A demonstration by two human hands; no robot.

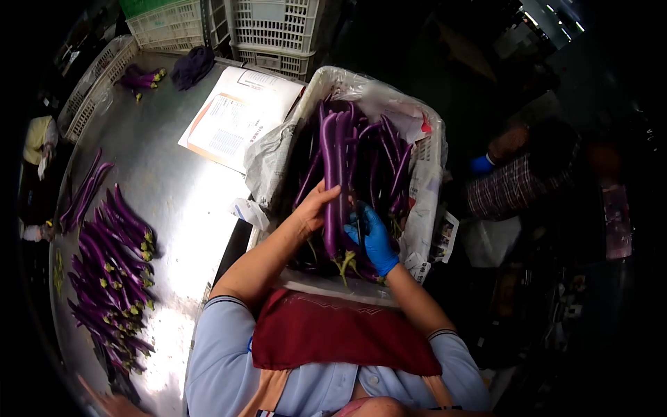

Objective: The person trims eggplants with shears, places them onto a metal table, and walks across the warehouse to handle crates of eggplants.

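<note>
My bare left hand (319,206) is wrapped round a small bundle of long purple eggplants (335,149), held lengthwise above the crate. My right hand (374,240), in a blue glove, is closed at the bundle's lower right side, near the green stems. Something dark shows between its fingers, too unclear to name. Under both hands a white crate (436,156), lined with plastic and printed paper, holds more eggplants (394,163).
On the metal table (174,181) at left lie a pile of eggplants (111,271), papers (240,115) and a dark cloth (192,67). Stacked crates (272,28) stand behind. Other people's hands show at the far left and bottom left; a person's plaid sleeve (511,187) is at right.
</note>
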